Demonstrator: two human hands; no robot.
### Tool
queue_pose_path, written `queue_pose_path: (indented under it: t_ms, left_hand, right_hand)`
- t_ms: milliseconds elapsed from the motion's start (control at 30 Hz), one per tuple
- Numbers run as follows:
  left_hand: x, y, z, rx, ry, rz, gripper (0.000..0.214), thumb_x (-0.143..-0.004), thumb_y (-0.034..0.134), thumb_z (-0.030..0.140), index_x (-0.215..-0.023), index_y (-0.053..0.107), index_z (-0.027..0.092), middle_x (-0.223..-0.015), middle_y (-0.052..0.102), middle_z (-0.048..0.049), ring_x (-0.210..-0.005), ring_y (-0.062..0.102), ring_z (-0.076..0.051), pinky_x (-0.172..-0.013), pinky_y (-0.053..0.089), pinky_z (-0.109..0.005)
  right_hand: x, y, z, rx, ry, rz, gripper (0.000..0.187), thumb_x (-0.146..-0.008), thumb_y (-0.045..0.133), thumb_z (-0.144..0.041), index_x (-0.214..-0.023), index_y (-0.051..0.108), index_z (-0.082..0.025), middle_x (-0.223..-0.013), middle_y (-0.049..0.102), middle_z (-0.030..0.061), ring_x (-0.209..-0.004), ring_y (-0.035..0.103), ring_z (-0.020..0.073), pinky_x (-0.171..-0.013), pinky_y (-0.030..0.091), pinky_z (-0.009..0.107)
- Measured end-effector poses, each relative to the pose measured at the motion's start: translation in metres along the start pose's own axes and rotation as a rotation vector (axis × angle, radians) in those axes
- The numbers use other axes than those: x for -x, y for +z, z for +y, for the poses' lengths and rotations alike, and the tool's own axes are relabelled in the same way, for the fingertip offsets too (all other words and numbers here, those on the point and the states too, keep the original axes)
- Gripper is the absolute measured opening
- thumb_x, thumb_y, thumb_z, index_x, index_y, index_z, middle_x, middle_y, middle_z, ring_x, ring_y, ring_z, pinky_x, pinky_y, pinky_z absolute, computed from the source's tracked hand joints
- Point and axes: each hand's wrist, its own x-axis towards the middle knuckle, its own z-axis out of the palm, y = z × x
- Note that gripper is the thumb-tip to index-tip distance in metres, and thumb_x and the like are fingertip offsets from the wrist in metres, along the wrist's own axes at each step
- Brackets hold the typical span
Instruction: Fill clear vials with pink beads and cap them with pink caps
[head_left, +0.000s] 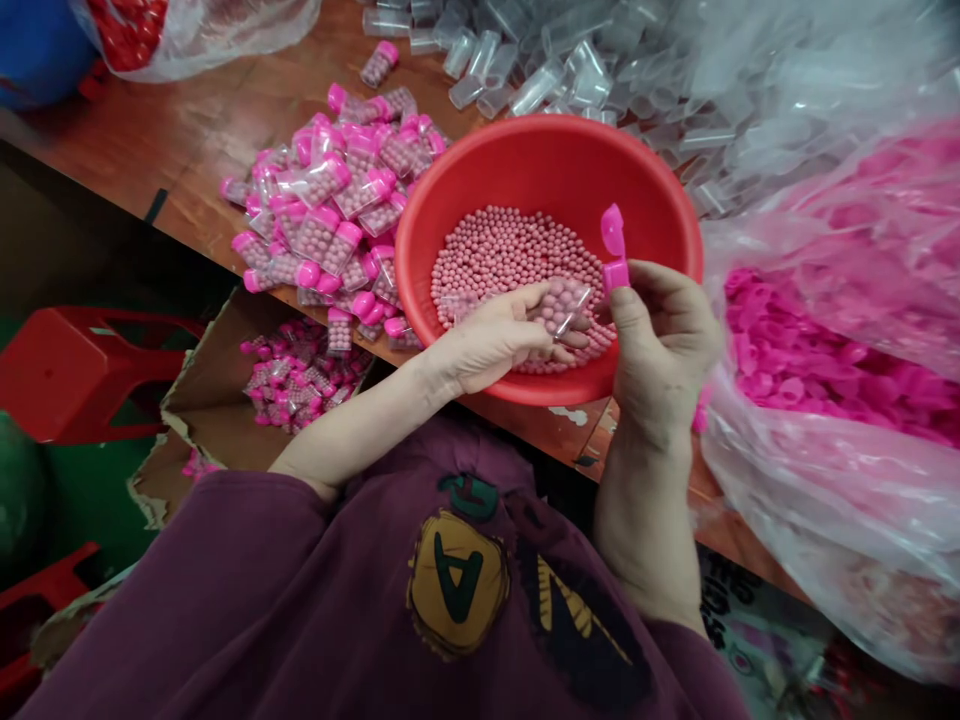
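My left hand (499, 335) is closed round a small clear container (564, 305) filled with pink beads, held over the red bowl (480, 190). My right hand (660, 335) pinches a pink flip-top cap (615, 250), its lid open, right beside the container's mouth. The bowl holds a layer of loose pink beads (502, 250). Both hands hover above the bowl's near side.
A pile of filled, pink-capped containers (337, 200) lies on the wooden table (187, 130) left of the bowl. More sit in a cardboard box (300, 375) below the edge. Empty clear containers (525, 70) lie behind. A plastic bag of pink caps (825, 370) is at right. A red stool (67, 370) stands left.
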Motion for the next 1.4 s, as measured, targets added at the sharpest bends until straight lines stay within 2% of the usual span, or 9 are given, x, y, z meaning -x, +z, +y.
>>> queue_pose_path:
  t_ms: [133, 333, 500, 633, 800, 933, 1067, 1267, 1400]
  left_hand:
    - [0.002, 0.0, -0.003, -0.052, 0.026, 0.017, 0.055, -0.079, 0.085, 0.014, -0.131, 0.069, 0.019, -0.112, 0.08, -0.0073, -0.097, 0.08, -0.019, -0.091, 0.064, -0.033]
    - [0.001, 0.001, -0.004, -0.045, 0.041, -0.015, 0.043, -0.081, 0.081, 0.012, -0.122, 0.069, 0.019, -0.111, 0.081, -0.0077, -0.099, 0.081, -0.02, -0.091, 0.065, -0.033]
    - [-0.001, -0.002, -0.009, -0.047, 0.054, 0.009, 0.036, -0.087, 0.087, 0.023, -0.118, 0.069, 0.019, -0.103, 0.081, -0.005, -0.086, 0.078, -0.016, -0.081, 0.063, -0.029]
    - [-0.002, -0.001, -0.009, -0.018, 0.046, 0.006, 0.032, -0.088, 0.083, 0.022, -0.117, 0.069, 0.018, -0.1, 0.082, -0.0047, -0.083, 0.077, -0.015, -0.079, 0.062, -0.028]
    - [-0.001, 0.005, -0.004, 0.049, 0.004, -0.017, 0.035, -0.081, 0.072, 0.014, -0.117, 0.071, 0.014, -0.105, 0.084, -0.0098, -0.091, 0.08, -0.018, -0.084, 0.062, -0.029]
    - [0.001, 0.007, -0.002, -0.012, 0.016, 0.022, 0.036, -0.084, 0.081, 0.021, -0.119, 0.071, 0.018, -0.106, 0.085, -0.0075, -0.086, 0.077, -0.016, -0.082, 0.06, -0.029]
    - [0.003, 0.007, -0.003, -0.094, 0.015, 0.06, 0.029, -0.086, 0.089, 0.029, -0.106, 0.071, 0.018, -0.094, 0.081, -0.0041, -0.078, 0.073, -0.014, -0.078, 0.058, -0.028]
    - [0.001, 0.007, -0.005, -0.077, -0.001, 0.046, 0.019, -0.091, 0.076, 0.024, -0.108, 0.073, 0.017, -0.101, 0.084, -0.008, -0.08, 0.075, -0.015, -0.076, 0.057, -0.029]
    - [0.001, 0.006, -0.006, -0.063, -0.019, 0.012, 0.018, -0.09, 0.067, 0.021, -0.105, 0.074, 0.016, -0.102, 0.085, -0.0103, -0.081, 0.075, -0.016, -0.078, 0.058, -0.03]
  right_hand:
    - [0.002, 0.0, 0.005, -0.051, 0.045, 0.061, 0.024, -0.09, 0.096, -0.031, -0.113, 0.091, -0.027, -0.098, 0.086, -0.0007, -0.071, 0.073, 0.0088, -0.07, 0.061, 0.024]
    - [0.003, -0.003, 0.003, -0.076, 0.065, 0.042, 0.022, -0.092, 0.095, -0.03, -0.114, 0.09, -0.027, -0.097, 0.085, -0.001, -0.071, 0.073, 0.0098, -0.07, 0.06, 0.026]
    - [0.004, -0.004, 0.004, -0.054, 0.082, 0.02, 0.026, -0.092, 0.096, -0.036, -0.115, 0.089, -0.027, -0.102, 0.085, 0.0004, -0.073, 0.073, 0.0109, -0.072, 0.061, 0.028]
    - [0.005, -0.005, 0.004, -0.027, 0.088, 0.008, 0.028, -0.093, 0.095, -0.039, -0.117, 0.088, -0.027, -0.101, 0.083, -0.0005, -0.074, 0.073, 0.0115, -0.073, 0.063, 0.03]
    - [0.006, -0.006, 0.006, -0.001, 0.076, 0.014, 0.029, -0.092, 0.094, -0.042, -0.116, 0.088, -0.028, -0.104, 0.083, -0.0007, -0.075, 0.072, 0.0121, -0.073, 0.064, 0.031]
    - [0.007, -0.006, 0.006, -0.008, 0.065, 0.019, 0.027, -0.093, 0.094, -0.04, -0.117, 0.088, -0.029, -0.103, 0.083, -0.0005, -0.075, 0.072, 0.0129, -0.073, 0.063, 0.032]
    - [0.009, -0.005, 0.004, -0.01, 0.071, 0.014, 0.026, -0.093, 0.094, -0.038, -0.117, 0.088, -0.03, -0.103, 0.083, 0.0001, -0.075, 0.072, 0.0137, -0.073, 0.061, 0.033]
    - [0.011, -0.006, 0.0, -0.005, 0.059, 0.002, 0.023, -0.095, 0.093, -0.035, -0.117, 0.089, -0.03, -0.097, 0.082, -0.0014, -0.074, 0.071, 0.0128, -0.072, 0.06, 0.031]
    - [0.015, -0.009, 0.001, 0.022, 0.065, 0.004, 0.022, -0.096, 0.091, -0.031, -0.118, 0.089, -0.031, -0.1, 0.083, -0.0015, -0.077, 0.072, 0.0124, -0.075, 0.06, 0.03]
